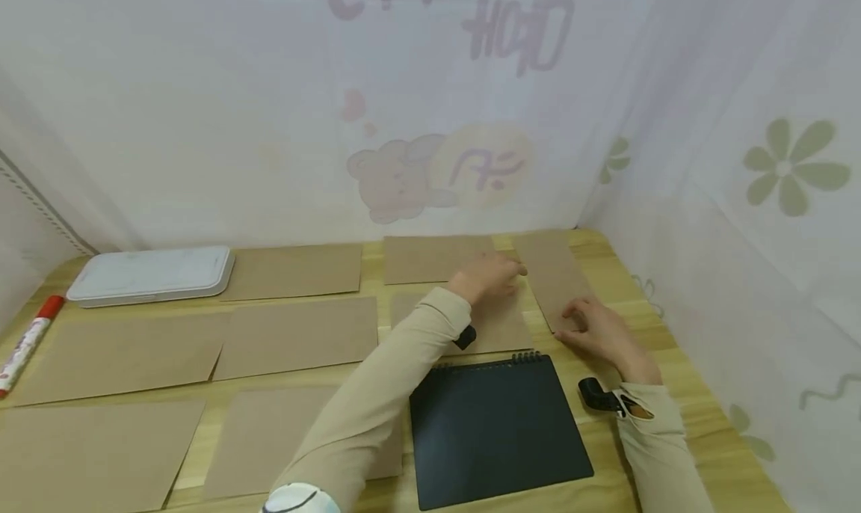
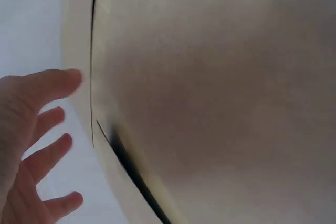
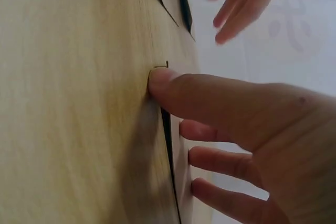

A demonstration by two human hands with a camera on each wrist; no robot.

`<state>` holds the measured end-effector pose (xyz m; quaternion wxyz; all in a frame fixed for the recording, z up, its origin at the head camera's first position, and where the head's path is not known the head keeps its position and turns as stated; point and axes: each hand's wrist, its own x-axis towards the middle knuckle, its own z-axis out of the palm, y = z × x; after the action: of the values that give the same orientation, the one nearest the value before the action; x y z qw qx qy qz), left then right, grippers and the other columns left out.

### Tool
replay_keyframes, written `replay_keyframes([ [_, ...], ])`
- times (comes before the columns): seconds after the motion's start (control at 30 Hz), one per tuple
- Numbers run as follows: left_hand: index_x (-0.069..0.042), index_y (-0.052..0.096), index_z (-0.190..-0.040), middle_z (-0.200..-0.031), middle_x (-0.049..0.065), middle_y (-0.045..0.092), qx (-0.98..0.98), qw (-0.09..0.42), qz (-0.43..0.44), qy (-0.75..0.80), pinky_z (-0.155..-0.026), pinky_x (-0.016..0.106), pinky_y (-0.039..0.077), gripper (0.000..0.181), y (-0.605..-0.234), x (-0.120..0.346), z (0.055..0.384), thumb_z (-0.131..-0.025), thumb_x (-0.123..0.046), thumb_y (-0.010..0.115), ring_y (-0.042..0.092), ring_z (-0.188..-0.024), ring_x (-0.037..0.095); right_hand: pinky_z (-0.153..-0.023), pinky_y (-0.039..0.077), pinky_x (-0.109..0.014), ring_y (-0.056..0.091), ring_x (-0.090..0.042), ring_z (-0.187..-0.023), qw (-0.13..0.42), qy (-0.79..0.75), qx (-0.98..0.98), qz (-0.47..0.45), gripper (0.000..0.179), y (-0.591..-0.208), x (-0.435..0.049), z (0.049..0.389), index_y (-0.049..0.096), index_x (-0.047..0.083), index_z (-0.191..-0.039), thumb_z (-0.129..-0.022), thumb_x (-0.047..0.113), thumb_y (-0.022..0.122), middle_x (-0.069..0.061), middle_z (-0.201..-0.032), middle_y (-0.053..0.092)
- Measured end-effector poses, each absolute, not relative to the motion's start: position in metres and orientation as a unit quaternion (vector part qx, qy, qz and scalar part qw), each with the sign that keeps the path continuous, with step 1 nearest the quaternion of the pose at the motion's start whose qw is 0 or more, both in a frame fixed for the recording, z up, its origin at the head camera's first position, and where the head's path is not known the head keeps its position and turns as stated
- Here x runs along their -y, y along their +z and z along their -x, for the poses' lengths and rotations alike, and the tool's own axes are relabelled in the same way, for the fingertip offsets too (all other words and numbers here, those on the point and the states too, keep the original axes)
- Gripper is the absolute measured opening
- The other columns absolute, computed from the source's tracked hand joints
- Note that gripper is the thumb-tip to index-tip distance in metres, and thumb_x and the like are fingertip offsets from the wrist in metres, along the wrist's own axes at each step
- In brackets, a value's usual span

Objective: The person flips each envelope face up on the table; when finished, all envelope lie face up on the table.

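Right-end paper [image 1: 548,270]: lying aslant at the table's [image 1: 702,431] right end, with bare wood showing between it and the far middle paper [image 1: 430,257].
Right hand [image 1: 602,333]: its thumb is resting at the paper's near corner and its bent fingers are touching the top, spread apart; nothing is looking clamped.
Left hand [image 1: 491,277]: its fingers are standing apart and holding nothing.
Sheet-laying step: judging by the rows of brown papers, the person is probably setting out or straightening sheets, now dealing with the right-end paper.
Next nudge: squaring that sheet would be calling for light fingertip pressure at the near corner, perhaps with the left hand steadying its far part.
Head view: only this one is showing the white case [image 1: 155,274] and the red-capped marker [image 1: 27,348], with the black notebook [image 1: 498,431] lying whole below the middle-right paper [image 1: 501,333].
Wrist views: the right one is showing the left hand hovering above the surface, which the head view is leaving unclear; the left one is showing its spread fingers.
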<state>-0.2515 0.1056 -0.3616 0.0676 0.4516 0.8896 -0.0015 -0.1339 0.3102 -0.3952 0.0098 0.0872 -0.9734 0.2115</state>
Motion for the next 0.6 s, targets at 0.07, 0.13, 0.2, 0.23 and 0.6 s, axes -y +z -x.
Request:
replay_keyframes([
  [0.07, -0.025, 0.036, -0.144, -0.148, -0.004, 0.032, -0.894, 0.067, -0.443, -0.033, -0.104, 0.042, 0.031, 0.047, -0.365, -0.114, 0.248, -0.098, -0.021, 0.046, 0.030, -0.134, 0.017, -0.076, 0.044, -0.050, 0.056, -0.036, -0.091, 0.012, 0.210, 0.974, -0.083, 0.033, -0.397, -0.308, 0.130, 0.060, 0.001, -0.098, -0.079, 0.023, 0.075, -0.015, -0.101, 0.055],
  [0.13, -0.028, 0.026, -0.148, -0.153, -0.005, 0.020, -0.893, 0.087, -0.439, -0.047, -0.106, 0.045, 0.025, 0.053, -0.367, -0.121, 0.244, -0.098, -0.023, 0.045, 0.019, -0.138, 0.017, -0.074, 0.045, -0.048, 0.056, -0.034, -0.087, 0.016, 0.207, 0.975, -0.082, 0.032, -0.398, -0.305, 0.126, 0.059, 0.001, -0.096, -0.079, 0.023, 0.075, -0.014, -0.099, 0.055],
  [0.2, -0.029, 0.022, -0.149, -0.154, -0.004, 0.016, -0.886, 0.107, -0.447, -0.057, -0.107, 0.043, 0.024, 0.056, -0.368, -0.127, 0.241, -0.098, -0.026, 0.045, 0.014, -0.139, 0.017, -0.072, 0.045, -0.047, 0.056, -0.031, -0.083, 0.020, 0.206, 0.975, -0.078, 0.032, -0.400, -0.302, 0.124, 0.059, 0.001, -0.095, -0.079, 0.023, 0.075, -0.013, -0.096, 0.054],
  [0.23, -0.030, 0.022, -0.148, -0.154, -0.004, 0.015, -0.884, 0.120, -0.449, -0.054, -0.107, 0.042, 0.023, 0.058, -0.369, -0.129, 0.240, -0.096, -0.029, 0.047, 0.013, -0.139, 0.017, -0.070, 0.044, -0.045, 0.055, -0.029, -0.081, 0.022, 0.208, 0.975, -0.078, 0.031, -0.400, -0.300, 0.123, 0.059, 0.001, -0.095, -0.079, 0.023, 0.075, -0.012, -0.095, 0.054],
  [0.6, -0.028, 0.043, -0.140, -0.148, -0.004, 0.032, -0.870, 0.165, -0.465, 0.025, -0.104, 0.033, 0.030, 0.053, -0.380, -0.130, 0.249, -0.090, -0.039, 0.059, 0.030, -0.134, 0.016, -0.066, 0.043, -0.038, 0.053, -0.020, -0.074, 0.040, 0.239, 0.969, -0.057, 0.025, -0.404, -0.290, 0.113, 0.055, 0.005, -0.095, -0.090, 0.028, 0.063, -0.005, -0.087, 0.055],
])
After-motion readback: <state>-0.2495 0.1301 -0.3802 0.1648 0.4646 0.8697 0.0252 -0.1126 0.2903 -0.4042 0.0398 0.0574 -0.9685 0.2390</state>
